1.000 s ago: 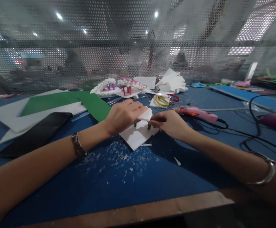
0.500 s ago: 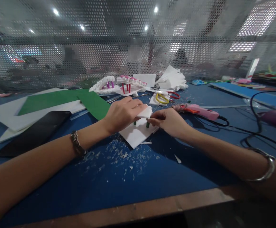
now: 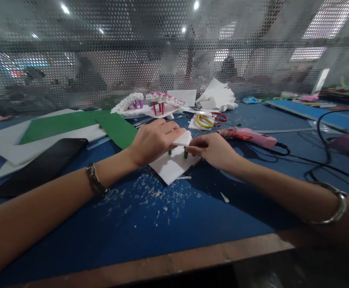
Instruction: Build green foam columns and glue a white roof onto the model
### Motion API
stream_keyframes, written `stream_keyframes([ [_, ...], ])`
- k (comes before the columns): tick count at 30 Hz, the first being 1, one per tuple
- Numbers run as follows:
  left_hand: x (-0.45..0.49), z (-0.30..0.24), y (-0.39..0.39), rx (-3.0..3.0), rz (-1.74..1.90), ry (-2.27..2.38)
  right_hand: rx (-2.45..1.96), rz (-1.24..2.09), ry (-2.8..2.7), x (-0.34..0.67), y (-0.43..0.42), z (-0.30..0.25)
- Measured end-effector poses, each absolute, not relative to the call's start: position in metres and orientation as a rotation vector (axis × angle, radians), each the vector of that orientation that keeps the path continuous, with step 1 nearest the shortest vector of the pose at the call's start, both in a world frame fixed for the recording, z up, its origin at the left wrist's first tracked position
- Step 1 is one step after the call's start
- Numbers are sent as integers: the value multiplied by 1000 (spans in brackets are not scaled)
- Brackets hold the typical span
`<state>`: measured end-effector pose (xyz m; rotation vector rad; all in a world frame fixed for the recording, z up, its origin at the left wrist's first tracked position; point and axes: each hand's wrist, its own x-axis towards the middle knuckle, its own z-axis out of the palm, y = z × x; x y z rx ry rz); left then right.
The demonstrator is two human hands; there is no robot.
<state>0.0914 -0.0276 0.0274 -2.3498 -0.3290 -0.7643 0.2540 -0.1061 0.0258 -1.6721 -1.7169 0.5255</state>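
Observation:
My left hand point(image 3: 158, 140) grips a small white foam piece point(image 3: 182, 138) with its fingers over the left side. This piece sits above a white foam board point(image 3: 170, 168), where short green posts point(image 3: 186, 153) stand upright between the two. From the right, my right hand point(image 3: 212, 150) pinches with thumb and forefinger at the top of the right-hand post, close under the foam piece's edge. Whether the piece rests on every post is hidden by my hands.
A pink glue gun point(image 3: 252, 137) with a black cord lies at right. Scissors point(image 3: 204, 120) and foam models point(image 3: 162, 104) stand behind. Green sheets point(image 3: 57, 126) and a black phone-like slab point(image 3: 42, 168) lie left. White scraps point(image 3: 158, 194) litter the blue table point(image 3: 111, 240).
Both hands keep almost the same hold on the foam piece and post. The whole view has shifted slightly.

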Motion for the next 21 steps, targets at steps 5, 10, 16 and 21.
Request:
stream_keyframes([
  [5,92,27,-27,-2300,-804,-293,-1671,528,-1707,253,-106,25],
  [10,92,28,-28,-2302,-796,-296,-1671,530,-1710,253,-105,24],
  [16,92,27,-27,-2324,-794,-299,-1650,522,-1724,255,-102,22],
  [21,91,27,-27,-2328,-793,-301,-1686,477,-1730,253,-102,24],
])
